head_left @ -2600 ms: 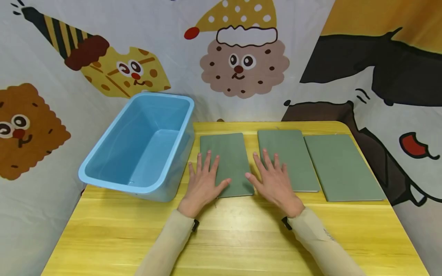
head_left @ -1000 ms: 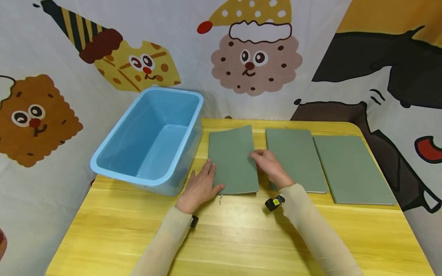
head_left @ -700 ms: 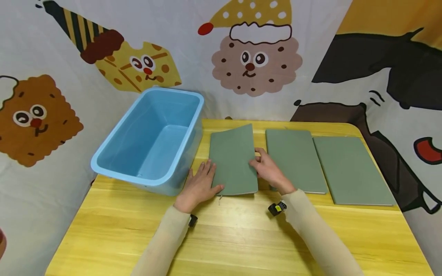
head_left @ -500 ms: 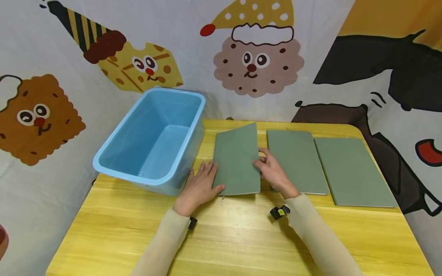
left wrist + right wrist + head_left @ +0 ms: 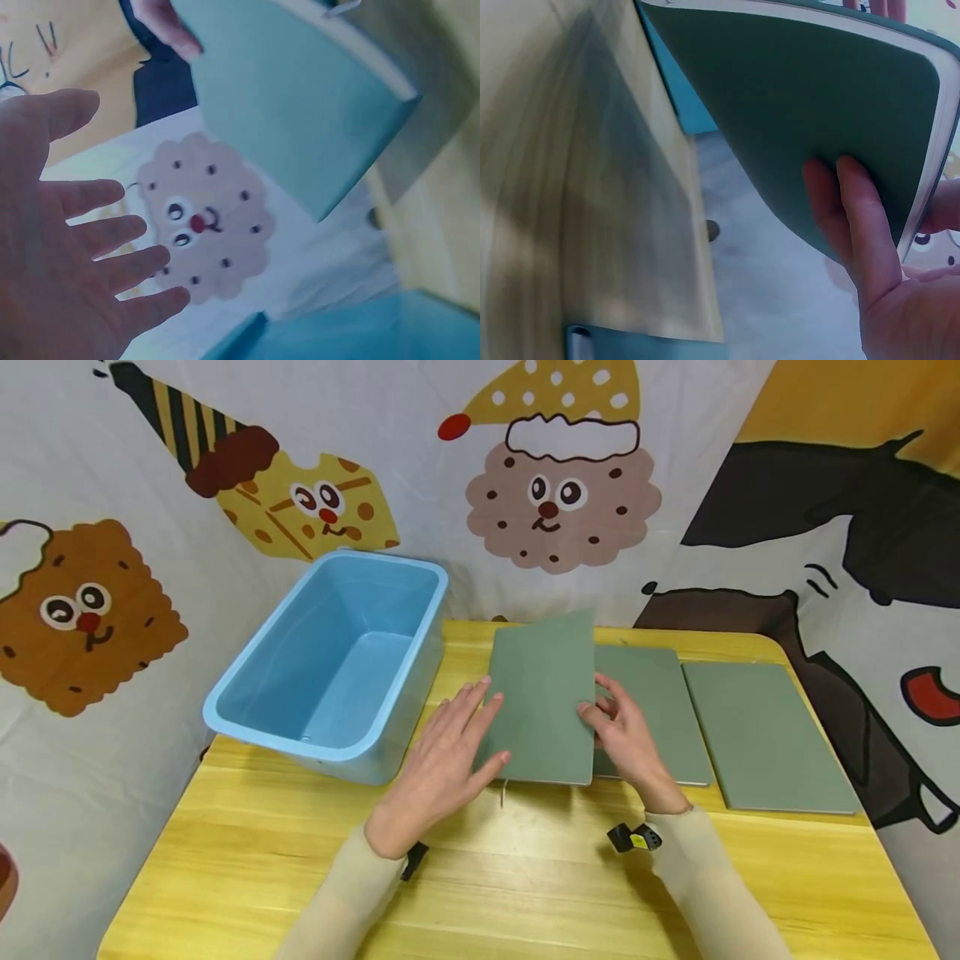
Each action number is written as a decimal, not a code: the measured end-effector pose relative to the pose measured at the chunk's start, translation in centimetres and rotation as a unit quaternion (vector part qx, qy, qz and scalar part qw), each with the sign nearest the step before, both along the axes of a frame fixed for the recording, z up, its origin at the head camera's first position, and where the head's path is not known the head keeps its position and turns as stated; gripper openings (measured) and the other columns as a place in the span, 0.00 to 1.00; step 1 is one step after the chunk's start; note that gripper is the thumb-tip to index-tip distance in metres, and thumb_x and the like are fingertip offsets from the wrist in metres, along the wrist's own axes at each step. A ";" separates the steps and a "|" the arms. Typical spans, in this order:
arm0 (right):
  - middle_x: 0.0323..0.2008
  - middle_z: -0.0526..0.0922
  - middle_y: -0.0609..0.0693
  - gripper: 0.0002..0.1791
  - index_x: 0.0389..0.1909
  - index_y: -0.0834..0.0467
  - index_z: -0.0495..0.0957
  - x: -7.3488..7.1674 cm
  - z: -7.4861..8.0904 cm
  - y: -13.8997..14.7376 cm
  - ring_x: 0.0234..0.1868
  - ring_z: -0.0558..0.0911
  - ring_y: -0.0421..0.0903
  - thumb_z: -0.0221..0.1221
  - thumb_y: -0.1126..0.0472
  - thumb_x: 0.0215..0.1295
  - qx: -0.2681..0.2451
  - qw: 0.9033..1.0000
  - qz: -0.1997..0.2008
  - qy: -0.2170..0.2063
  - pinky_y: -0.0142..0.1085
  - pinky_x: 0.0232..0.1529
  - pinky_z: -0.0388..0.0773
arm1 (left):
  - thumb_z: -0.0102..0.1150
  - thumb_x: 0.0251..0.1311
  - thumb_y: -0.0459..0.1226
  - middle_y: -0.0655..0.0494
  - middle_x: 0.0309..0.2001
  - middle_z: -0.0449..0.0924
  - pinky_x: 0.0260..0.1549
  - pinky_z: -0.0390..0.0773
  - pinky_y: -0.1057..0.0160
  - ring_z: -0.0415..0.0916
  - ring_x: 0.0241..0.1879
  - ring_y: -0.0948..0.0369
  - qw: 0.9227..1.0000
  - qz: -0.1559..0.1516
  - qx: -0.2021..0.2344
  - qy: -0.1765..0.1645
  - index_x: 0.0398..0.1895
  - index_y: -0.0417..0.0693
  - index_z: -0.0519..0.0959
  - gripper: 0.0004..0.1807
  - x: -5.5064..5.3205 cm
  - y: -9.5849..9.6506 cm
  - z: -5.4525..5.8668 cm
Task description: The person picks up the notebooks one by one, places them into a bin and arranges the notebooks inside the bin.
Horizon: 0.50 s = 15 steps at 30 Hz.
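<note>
A green notebook (image 5: 540, 702) with white page edges is lifted and tilted, its right side higher. My right hand (image 5: 630, 735) pinches its right edge. The thumb is on the front cover, while in the right wrist view the fingers (image 5: 866, 225) lie against the back cover. A thin ribbon (image 5: 503, 793) hangs from its lower edge. My left hand (image 5: 438, 760) has its fingers spread beside the notebook's left edge. In the left wrist view, a gap shows between that hand (image 5: 75, 247) and the notebook (image 5: 292, 105).
A blue plastic bin (image 5: 300, 739) stands on the left of the wooden table (image 5: 510, 877). Two similar green notebooks lie on the right: the nearer one (image 5: 648, 693) is partly covered by the lifted notebook, and another (image 5: 772, 739) lies beside it. A cartoon-print cloth (image 5: 420, 485) hangs behind.
My right hand reached the left notebook's right edge, pinched it and raised it off the table, shifting it rightward. My left hand has come away from its left edge.
</note>
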State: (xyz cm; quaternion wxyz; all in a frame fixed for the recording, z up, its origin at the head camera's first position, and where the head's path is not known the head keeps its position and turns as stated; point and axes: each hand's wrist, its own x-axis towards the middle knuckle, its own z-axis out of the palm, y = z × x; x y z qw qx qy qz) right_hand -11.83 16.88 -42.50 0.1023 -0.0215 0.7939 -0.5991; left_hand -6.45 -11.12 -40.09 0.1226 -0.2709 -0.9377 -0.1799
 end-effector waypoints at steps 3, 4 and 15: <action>0.62 0.77 0.63 0.39 0.83 0.54 0.49 0.3 0.5 0.3 0.29 0.77 0.46 0.54 0.52 0.80 -0.016 1.000 -0.005 0.008 0.37 0.33 0.78 | 0.61 0.72 0.52 0.44 0.82 0.50 0.76 0.54 0.42 0.52 0.79 0.44 1.000 0.009 -0.010 0.023 0.79 0.41 0.62 0.41 0.2 0.0 1.7; 0.58 0.79 0.61 0.38 0.83 0.54 0.49 0.4 0.6 0.4 0.26 0.74 0.44 0.54 0.53 0.80 -0.020 1.000 -0.007 0.011 0.37 0.30 0.76 | 0.61 0.71 0.53 0.44 0.82 0.50 0.76 0.52 0.42 0.51 0.79 0.44 0.999 0.011 -0.012 0.029 0.79 0.41 0.62 0.41 0.2 -0.1 2.3; 0.69 0.72 0.63 0.39 0.83 0.53 0.50 1.8 3.3 1.1 0.38 0.77 0.39 0.56 0.54 0.79 -0.034 0.998 -0.034 0.033 0.34 0.35 0.77 | 0.37 0.76 0.66 0.44 0.82 0.50 0.75 0.47 0.34 0.48 0.80 0.41 0.988 0.091 0.038 0.118 0.80 0.41 0.60 0.45 0.3 -5.2 6.1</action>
